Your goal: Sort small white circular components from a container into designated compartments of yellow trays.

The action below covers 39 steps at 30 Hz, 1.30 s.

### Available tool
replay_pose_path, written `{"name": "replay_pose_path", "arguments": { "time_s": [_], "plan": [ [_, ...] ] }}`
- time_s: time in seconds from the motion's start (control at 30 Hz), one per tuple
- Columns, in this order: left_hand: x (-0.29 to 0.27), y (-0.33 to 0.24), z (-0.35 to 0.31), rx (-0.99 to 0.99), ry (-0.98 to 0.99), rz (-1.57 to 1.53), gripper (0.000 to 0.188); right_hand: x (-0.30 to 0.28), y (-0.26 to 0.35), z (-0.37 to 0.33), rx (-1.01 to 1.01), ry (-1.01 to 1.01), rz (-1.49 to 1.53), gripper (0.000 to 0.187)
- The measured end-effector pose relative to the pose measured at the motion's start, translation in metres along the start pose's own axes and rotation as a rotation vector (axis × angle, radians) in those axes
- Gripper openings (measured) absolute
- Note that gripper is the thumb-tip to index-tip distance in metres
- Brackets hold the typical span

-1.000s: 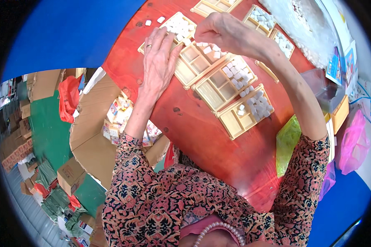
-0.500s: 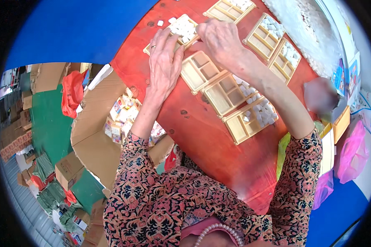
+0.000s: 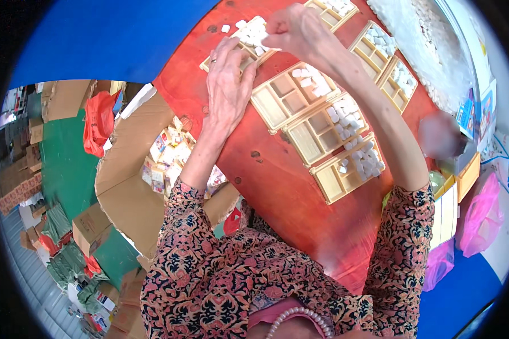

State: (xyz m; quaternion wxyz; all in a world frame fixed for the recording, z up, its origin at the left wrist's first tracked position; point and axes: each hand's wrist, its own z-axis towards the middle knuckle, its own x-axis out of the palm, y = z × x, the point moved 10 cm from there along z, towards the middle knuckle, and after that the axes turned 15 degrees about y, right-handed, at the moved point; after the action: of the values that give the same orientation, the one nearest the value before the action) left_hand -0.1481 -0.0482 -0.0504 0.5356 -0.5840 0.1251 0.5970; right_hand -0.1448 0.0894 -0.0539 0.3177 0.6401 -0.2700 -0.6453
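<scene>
My left hand (image 3: 229,76) rests with fingers stretched over the near edge of a pale yellow compartment tray (image 3: 206,65) at the far side of the red table. A heap of small white blocks (image 3: 253,33) lies in that tray, and two loose ones sit beside it. Above the tray's right end hovers my right hand (image 3: 300,34), its fingers bent together and slightly blurred; whatever they hold is hidden. Nearer me, three similar trays (image 3: 274,113) stand in a slanting row, white blocks in their right-hand compartments.
More part-filled trays (image 3: 373,59) stand at the far right, beside a large clear bag (image 3: 418,45) of white pieces. Left of the table, an open cardboard box (image 3: 127,164) contains small printed packets (image 3: 172,150). A pink plastic bag (image 3: 481,214) hangs at the right.
My right hand has lifted slightly and moved away from the far tray's edge, uncovering white blocks in the nearer trays. My left hand stays on the tray. The view has shifted slightly.
</scene>
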Motion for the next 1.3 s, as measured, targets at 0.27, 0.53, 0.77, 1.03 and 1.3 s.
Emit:
{"name": "replay_pose_path", "arguments": {
  "time_s": [0.27, 0.53, 0.77, 1.03, 1.3],
  "plan": [
    [-0.002, 0.011, 0.001, -0.108, -0.014, -0.089, 0.021, 0.016, 0.032, 0.000, -0.229, -0.342, -0.269, 0.012],
    [0.001, 0.007, 0.001, -0.083, -0.002, -0.080, 0.023, 0.026, 0.016, 0.000, -0.206, -0.153, -0.275, 0.011],
    [0.000, 0.006, 0.000, -0.072, 0.006, -0.052, 0.025, -0.006, 0.034, -0.023, -0.455, -0.400, -0.250, 0.010],
    [0.000, 0.002, 0.001, -0.054, -0.007, -0.059, 0.023, 0.021, 0.032, -0.009, -0.165, -0.178, -0.390, 0.005],
    [0.000, -0.001, 0.001, -0.017, -0.016, -0.032, 0.022, 0.004, 0.015, -0.008, -0.117, -0.216, -0.229, 0.008]
  ]
}}
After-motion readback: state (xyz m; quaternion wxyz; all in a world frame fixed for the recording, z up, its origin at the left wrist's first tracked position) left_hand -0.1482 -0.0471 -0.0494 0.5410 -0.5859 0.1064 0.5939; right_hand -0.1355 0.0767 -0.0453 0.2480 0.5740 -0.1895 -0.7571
